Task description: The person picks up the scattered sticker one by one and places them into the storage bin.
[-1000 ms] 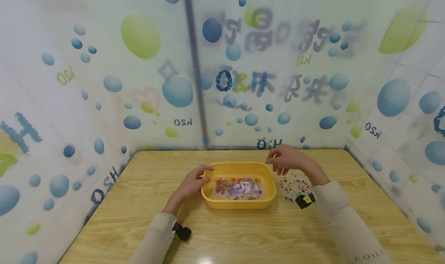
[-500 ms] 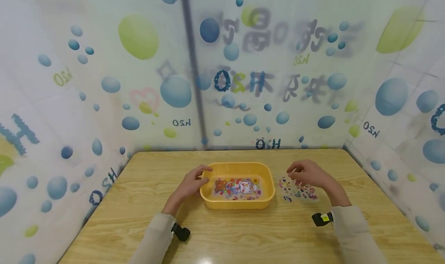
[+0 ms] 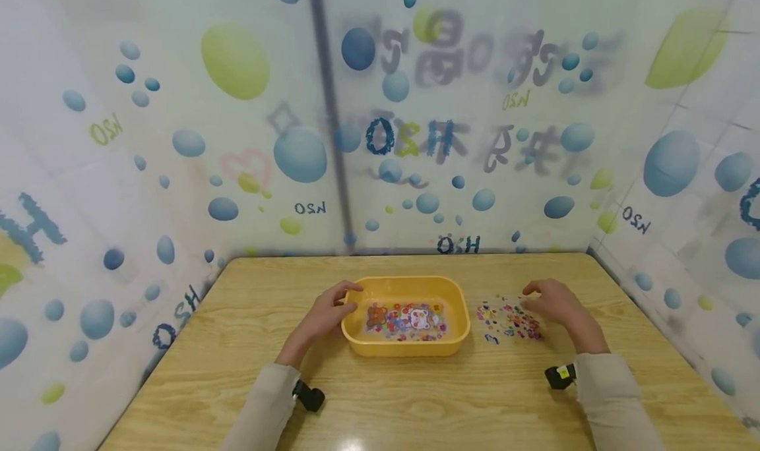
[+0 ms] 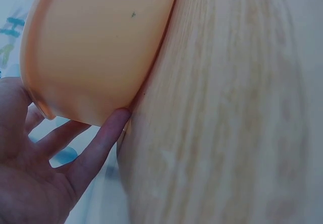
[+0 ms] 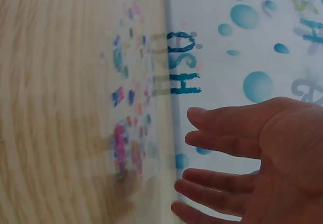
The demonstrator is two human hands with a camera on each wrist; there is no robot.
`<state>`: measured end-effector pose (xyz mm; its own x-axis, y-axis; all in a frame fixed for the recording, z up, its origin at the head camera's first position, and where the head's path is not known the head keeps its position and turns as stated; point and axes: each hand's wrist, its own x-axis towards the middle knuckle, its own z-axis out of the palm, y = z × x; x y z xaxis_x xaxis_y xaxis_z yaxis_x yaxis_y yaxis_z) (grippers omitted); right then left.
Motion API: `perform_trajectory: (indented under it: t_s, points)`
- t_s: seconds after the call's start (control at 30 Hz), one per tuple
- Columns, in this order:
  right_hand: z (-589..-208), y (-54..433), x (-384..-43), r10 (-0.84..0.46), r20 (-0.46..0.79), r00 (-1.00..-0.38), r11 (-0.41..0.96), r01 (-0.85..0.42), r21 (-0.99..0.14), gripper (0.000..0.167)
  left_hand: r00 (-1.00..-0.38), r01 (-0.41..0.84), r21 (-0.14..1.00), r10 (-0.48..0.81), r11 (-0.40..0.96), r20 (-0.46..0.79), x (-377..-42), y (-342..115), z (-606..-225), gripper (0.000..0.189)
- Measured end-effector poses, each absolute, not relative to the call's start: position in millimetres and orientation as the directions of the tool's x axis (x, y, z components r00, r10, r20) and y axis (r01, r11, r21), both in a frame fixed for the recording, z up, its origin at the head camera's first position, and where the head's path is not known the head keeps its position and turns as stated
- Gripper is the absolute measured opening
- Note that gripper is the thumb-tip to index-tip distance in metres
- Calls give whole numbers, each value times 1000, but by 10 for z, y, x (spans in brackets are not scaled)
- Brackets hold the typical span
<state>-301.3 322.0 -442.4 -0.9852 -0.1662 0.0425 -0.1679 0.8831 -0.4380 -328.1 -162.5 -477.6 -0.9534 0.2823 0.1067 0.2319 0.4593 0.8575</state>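
Note:
A yellow plastic tub stands in the middle of the table. My left hand grips its left end at the rim. In the left wrist view, fingers lie against the tub's outer wall, one touching low down by the table. Inside the tub lies a sheet of colourful stickers with a brown bear and a white bear. To the tub's right, small colourful stickers lie on the table, apparently on a clear sheet. My right hand hovers at their right edge, fingers extended in the right wrist view, nothing visible between them.
The wood-grain table runs back to a curtain printed with bubbles, which also encloses both sides. Black wrist cameras sit on both forearms, the left camera low beside the tub.
My right hand has moved from the tub's right rim across to the right edge of the loose stickers, uncovering them. The left hand and the tub have stayed in place.

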Motion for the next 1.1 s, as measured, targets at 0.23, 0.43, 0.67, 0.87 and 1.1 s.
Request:
perform_trajectory:
  t_s: [0.23,0.43,0.67,0.87,1.1]
  points:
    - [-4539,3283,-3054,-123,-42,-992,899,-93,-427,54,-956,220,864,276,452,99,-3276,-1609,-4773,31]
    - [-4603,3298,-3074,-126,-47,-991,899,-94,-428,62,-954,225,861,283,456,99,-3274,-1613,-4776,32]
    - [-4621,3282,-3096,-107,-68,-992,903,-68,-424,62,-948,244,860,296,448,115,-3297,-1625,-4793,32]
    - [-4641,3271,-3105,-72,-83,-994,904,-30,-427,62,-950,236,863,293,447,109,-3297,-1625,-4793,32]
    - [-4613,3223,-3099,-27,-76,-997,884,12,-467,48,-953,221,868,288,444,95,-3304,-1633,-4799,32]
